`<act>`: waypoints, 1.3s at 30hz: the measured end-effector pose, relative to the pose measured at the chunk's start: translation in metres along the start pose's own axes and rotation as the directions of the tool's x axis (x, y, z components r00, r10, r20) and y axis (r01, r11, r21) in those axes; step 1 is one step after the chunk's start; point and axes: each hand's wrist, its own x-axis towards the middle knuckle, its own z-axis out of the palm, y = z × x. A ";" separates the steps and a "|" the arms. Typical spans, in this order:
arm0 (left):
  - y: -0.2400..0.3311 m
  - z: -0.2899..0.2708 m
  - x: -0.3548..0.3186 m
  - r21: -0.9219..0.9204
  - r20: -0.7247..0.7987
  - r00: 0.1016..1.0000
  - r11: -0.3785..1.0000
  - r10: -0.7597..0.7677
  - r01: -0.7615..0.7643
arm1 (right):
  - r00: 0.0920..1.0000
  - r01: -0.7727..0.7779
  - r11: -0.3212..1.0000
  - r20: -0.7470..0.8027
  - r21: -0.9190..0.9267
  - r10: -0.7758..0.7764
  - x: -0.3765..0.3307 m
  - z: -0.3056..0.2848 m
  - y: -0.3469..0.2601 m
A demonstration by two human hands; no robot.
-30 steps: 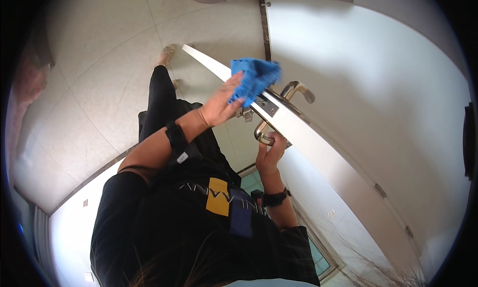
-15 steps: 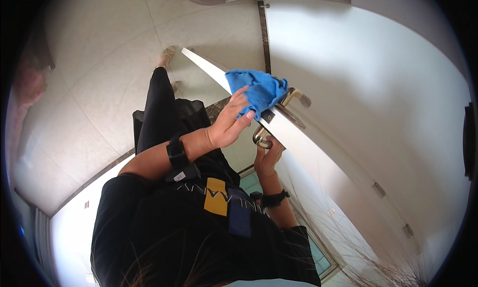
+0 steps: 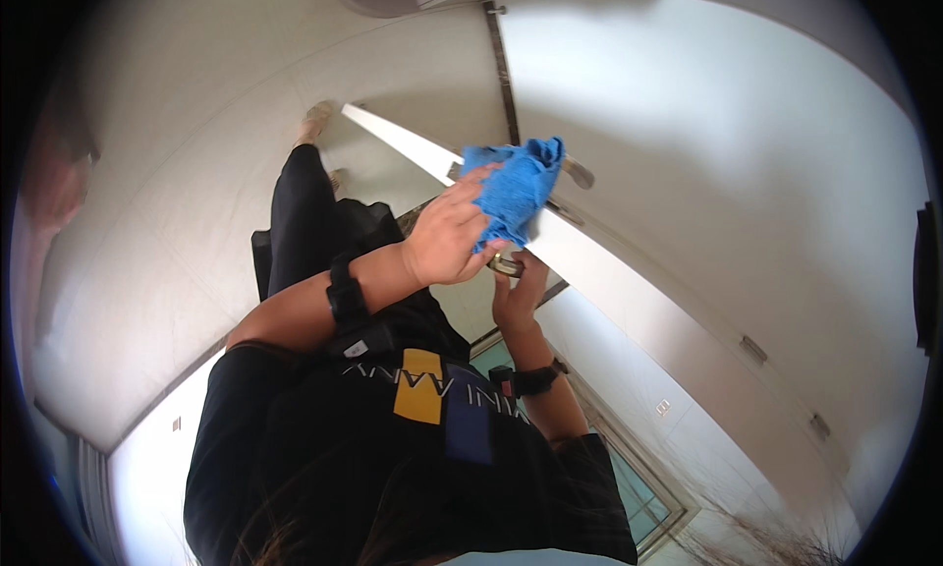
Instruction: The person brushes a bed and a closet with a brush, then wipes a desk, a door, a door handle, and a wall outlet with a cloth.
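A crumpled blue cloth (image 3: 521, 195) lies over the edge of a white door (image 3: 609, 276) at the lock. My left hand (image 3: 450, 234) presses on the cloth, its fingers partly sunk in the folds and its thumb by the near handle. My right hand (image 3: 521, 293) is closed round that brass-coloured door handle (image 3: 505, 264) on the near side of the door. From behind the cloth, the end of the far-side handle (image 3: 580, 173) sticks out. The cloth hides most of the lock plate.
Pale tiled floor (image 3: 196, 173) spreads to the left, with my leg and shoe (image 3: 314, 122) beside the door's bottom. A dark threshold strip (image 3: 503, 75) crosses the floor past the door. Two hinges (image 3: 753, 349) sit at the lower right. A white wall socket (image 3: 663, 407) is nearby.
My left hand and the cloth have shifted down over the door edge, toward the near handle, covering more of the lock. My right hand keeps its hold on the handle.
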 end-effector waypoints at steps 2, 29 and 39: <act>0.017 0.004 0.007 -0.023 -0.110 0.990 0.996 -0.090 0.088 | 0.998 -0.033 0.999 0.049 -0.023 0.034 -0.005 0.000 0.013; 0.202 0.053 0.096 0.106 -0.017 0.910 0.906 0.414 -0.410 | 0.921 0.264 0.957 -0.264 -0.119 -0.287 -0.025 -0.031 0.025; 0.264 0.026 0.133 0.038 0.226 0.760 0.774 0.609 -0.632 | 0.914 0.112 0.978 -0.368 -0.178 -0.171 -0.053 -0.048 -0.007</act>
